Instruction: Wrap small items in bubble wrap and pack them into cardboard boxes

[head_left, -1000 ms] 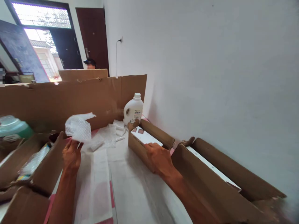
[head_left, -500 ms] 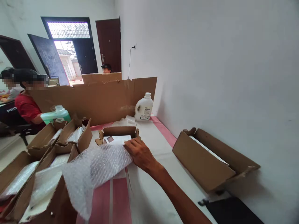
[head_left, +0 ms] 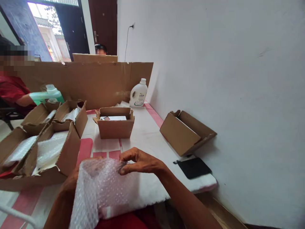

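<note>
Close in front of me, a sheet or bag of clear bubble wrap (head_left: pixel 105 187) stands partly upright over the table's near edge. My right hand (head_left: pixel 140 161) grips its upper right edge between thumb and fingers. At the upper left side, my left hand (head_left: pixel 73 178) holds the wrap, its fingers mostly hidden behind the translucent bubbles. Whether anything lies inside the wrap I cannot make out. Beyond both hands sits an open cardboard box (head_left: pixel 116 128) with white boxes (head_left: pixel 118 118) in it.
Several cardboard bins (head_left: pixel 68 152) with bubble-wrapped items line the left. On the right, another cardboard box (head_left: pixel 179 133) leans by the wall, near a black flat item (head_left: pixel 194 167). A white jug (head_left: pixel 138 93) and a green bottle (head_left: pixel 47 95) stand behind; a person in red (head_left: pixel 11 89) sits left.
My right hand has drawn the bubble wrap back from the cardboard box towards me. My left hand has come into view at the wrap. The camera has tilted downward.
</note>
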The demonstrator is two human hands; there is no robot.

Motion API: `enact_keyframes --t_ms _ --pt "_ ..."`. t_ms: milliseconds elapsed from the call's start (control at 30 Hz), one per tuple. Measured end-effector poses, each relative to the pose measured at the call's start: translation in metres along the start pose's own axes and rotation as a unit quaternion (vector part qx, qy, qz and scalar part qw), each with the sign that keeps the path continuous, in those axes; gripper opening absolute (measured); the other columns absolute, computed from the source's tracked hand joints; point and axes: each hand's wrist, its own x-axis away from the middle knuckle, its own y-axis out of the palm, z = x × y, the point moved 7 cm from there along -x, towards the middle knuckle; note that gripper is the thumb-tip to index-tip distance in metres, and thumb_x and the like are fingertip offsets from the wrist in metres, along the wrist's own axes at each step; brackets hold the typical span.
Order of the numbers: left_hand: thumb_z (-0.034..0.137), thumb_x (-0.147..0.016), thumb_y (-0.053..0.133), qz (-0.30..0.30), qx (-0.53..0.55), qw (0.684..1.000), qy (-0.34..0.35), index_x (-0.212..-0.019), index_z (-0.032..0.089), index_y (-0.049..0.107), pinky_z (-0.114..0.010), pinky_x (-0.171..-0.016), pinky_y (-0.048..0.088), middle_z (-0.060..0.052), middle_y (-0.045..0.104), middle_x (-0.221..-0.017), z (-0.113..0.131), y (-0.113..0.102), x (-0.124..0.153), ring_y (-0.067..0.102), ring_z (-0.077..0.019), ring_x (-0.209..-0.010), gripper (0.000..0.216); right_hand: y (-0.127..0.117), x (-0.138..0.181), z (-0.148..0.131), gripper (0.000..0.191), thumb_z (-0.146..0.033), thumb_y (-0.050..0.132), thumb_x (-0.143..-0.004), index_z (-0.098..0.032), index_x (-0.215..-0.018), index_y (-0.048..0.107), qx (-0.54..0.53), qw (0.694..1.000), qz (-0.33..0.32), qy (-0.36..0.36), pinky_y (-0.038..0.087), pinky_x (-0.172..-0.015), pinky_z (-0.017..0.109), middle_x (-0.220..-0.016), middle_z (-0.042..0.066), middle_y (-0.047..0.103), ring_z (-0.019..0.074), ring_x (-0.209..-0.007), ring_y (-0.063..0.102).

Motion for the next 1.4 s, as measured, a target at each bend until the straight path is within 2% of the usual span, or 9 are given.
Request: enact_keyframes --t_ms 133,267,433,533,667,900,1067,1233,1400 --pt "0.064 -0.073 0.072 -0.071 0.039 0.986 -0.147 -0.083 0.020 0.077 -0.033 -0.054 0.055 -0.006 0.073 -0.072 -0.024 0.014 0.006 0.065 -0.0206 -0.061 0.046 -0.014 0.028 0.024 0.036 -0.043 0.086 -0.073 -0.015 -0.069 0.064 -0.046 0.995 0.060 0.058 0.035 -0.059 0.023 -0.066 -0.005 0.060 0.0085 -0.062 0.048" --pt "0.077 -0.070 0.065 -0.005 0.025 0.977 -0.211 -0.089 0.020 0.077 -0.032 -0.070 0.057 -0.010 0.076 -0.093 -0.047 0.003 0.011 0.069 -0.0233 -0.081 0.061 -0.025 0.053 0.040 0.046 -0.045 0.090 -0.067 -0.017 -0.064 0.054 -0.056 0.987 0.104 0.105 0.030 -0.055 0.023 -0.061 -0.008 0.051 0.0080 -0.060 0.041" --pt "0.061 -0.084 0.062 0.060 -0.149 0.987 -0.019 -0.102 0.027 0.074 -0.037 -0.091 0.053 -0.004 0.072 -0.101 -0.006 0.011 0.017 0.066 -0.0231 -0.092 0.041 -0.020 0.064 0.063 0.052 -0.050 0.091 -0.063 -0.018 -0.063 0.050 -0.036 0.982 0.115 0.146 0.028 -0.057 0.023 -0.061 -0.009 0.044 0.0085 -0.062 0.037" --pt "0.042 -0.086 0.068 -0.019 -0.214 0.962 0.169 -0.125 0.031 0.066 -0.039 -0.102 0.048 -0.005 0.067 -0.120 0.032 0.051 0.028 0.062 -0.0241 -0.112 0.041 -0.012 0.060 0.069 0.053 -0.052 0.090 -0.063 -0.018 -0.064 0.050 -0.025 0.984 0.103 0.147 0.028 -0.058 0.023 -0.062 -0.009 0.044 0.0087 -0.063 0.037" --pt "0.029 -0.087 0.071 -0.132 -0.248 0.916 0.285 -0.122 0.032 0.066 -0.041 -0.101 0.049 -0.007 0.065 -0.126 0.048 0.093 0.047 0.060 -0.0241 -0.119 0.036 -0.004 0.056 0.069 0.054 -0.053 0.091 -0.060 -0.018 -0.063 0.049 -0.024 0.986 0.096 0.136 0.027 -0.056 0.023 -0.061 -0.009 0.042 0.0083 -0.062 0.035" --pt "0.012 -0.086 0.067 -0.156 -0.262 0.889 0.342 -0.095 0.024 0.066 -0.037 -0.101 0.048 -0.002 0.072 -0.098 0.059 0.098 0.059 0.065 -0.0187 -0.107 0.015 -0.005 0.061 0.079 0.052 -0.059 0.080 -0.074 -0.017 -0.063 0.051 -0.084 0.983 0.115 0.117 0.023 -0.054 0.023 -0.060 -0.008 0.041 0.0074 -0.058 0.032" --pt "0.008 -0.088 0.061 -0.180 -0.318 0.848 0.384 -0.093 0.022 0.064 -0.036 -0.094 0.045 0.002 0.070 -0.080 0.072 0.095 0.080 0.064 -0.0147 -0.083 0.016 -0.035 0.050 0.090 0.043 -0.056 0.073 -0.083 -0.015 -0.074 0.061 -0.067 0.986 0.124 0.090 0.029 -0.057 0.023 -0.065 -0.005 0.049 0.0084 -0.060 0.040" --pt "0.005 -0.089 0.053 -0.199 -0.352 0.833 0.378 -0.097 0.018 0.064 -0.034 -0.073 0.045 -0.003 0.069 -0.081 0.037 0.109 0.108 0.061 -0.0170 -0.075 0.019 -0.073 0.019 0.102 0.026 -0.039 0.066 -0.089 -0.014 -0.080 0.068 0.103 0.984 0.101 0.100 0.038 -0.063 0.022 -0.070 -0.003 0.059 0.0104 -0.066 0.051" --pt "0.014 -0.091 0.052 -0.207 -0.383 0.849 0.300 -0.098 0.021 0.064 -0.034 -0.064 0.051 -0.005 0.070 -0.083 -0.003 0.141 0.117 0.063 -0.0191 -0.070 0.016 -0.094 -0.010 0.109 0.015 -0.026 0.069 -0.090 -0.015 -0.080 0.070 0.348 0.921 0.097 0.142 0.041 -0.067 0.022 -0.073 -0.002 0.064 0.0123 -0.071 0.057"
